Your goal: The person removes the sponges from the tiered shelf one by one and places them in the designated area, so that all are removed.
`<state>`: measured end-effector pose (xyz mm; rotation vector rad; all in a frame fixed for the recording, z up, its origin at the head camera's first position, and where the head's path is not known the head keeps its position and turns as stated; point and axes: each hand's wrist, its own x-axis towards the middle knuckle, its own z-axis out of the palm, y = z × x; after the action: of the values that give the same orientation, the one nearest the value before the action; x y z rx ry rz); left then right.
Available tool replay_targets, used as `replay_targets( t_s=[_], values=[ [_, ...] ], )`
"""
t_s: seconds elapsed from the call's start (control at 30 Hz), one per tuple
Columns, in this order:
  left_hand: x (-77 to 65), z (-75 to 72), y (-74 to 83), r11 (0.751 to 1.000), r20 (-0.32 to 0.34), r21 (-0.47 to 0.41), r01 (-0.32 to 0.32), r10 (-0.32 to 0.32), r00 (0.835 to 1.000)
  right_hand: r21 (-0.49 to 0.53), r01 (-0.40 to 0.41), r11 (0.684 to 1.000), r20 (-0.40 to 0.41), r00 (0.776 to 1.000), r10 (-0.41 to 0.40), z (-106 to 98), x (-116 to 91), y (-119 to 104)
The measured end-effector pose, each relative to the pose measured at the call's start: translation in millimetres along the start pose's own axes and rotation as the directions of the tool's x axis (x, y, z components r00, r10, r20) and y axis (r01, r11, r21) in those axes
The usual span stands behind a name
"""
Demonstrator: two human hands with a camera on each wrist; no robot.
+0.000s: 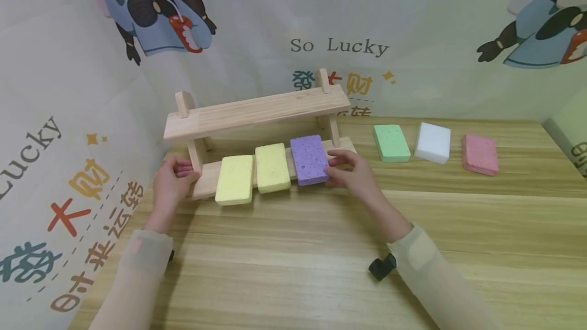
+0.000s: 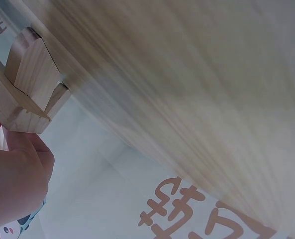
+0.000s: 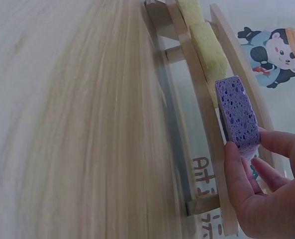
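Left hand (image 1: 170, 181) and right hand (image 1: 357, 177) apart, a wooden rack (image 1: 257, 112) and a purple sponge (image 1: 309, 160) are respectively gripped, light, steady pressure being judged best.

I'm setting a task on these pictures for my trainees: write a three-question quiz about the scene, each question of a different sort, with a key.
1. What colour is the held block in the right grip? A) yellow; B) purple; C) pink.
2. In the head view, what lies on the table to the right of the rack? List from left to right.
3. True or false, about the two yellow blocks: they lie on the upper board.

Key:
1. B.
2. Green block, white block, pink block.
3. False; they are on the lower board.
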<state>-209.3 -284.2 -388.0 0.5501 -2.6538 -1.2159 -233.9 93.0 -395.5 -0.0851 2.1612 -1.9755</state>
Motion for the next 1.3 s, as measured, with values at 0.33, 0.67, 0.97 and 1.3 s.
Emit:
replay_targets(
  t_s=[0.33,0.67,0.97,1.3],
  values=[
    [1.0,1.2,-1.8,1.000,0.004,0.001,-0.002,0.002,1.000,-0.022,0.011,1.000,-0.010,1.000,-0.011,-16.0,-8.6,0.3],
    [2.2,0.9,-3.6,1.000,0.013,0.008,0.007,-0.007,1.000,-0.040,0.011,0.999,-0.034,0.999,-0.012,-32.7,-19.6,-0.2],
    [2.5,1.4,-3.7,1.000,0.014,0.002,0.000,-0.001,1.000,-0.037,0.010,0.999,-0.050,0.999,-0.012,-49.8,-30.1,-1.4],
    [1.0,0.9,-1.1,1.000,0.012,0.005,0.006,-0.006,1.000,-0.046,0.028,0.999,-0.054,0.998,-0.031,-69.0,-42.2,1.9]
  ],
)
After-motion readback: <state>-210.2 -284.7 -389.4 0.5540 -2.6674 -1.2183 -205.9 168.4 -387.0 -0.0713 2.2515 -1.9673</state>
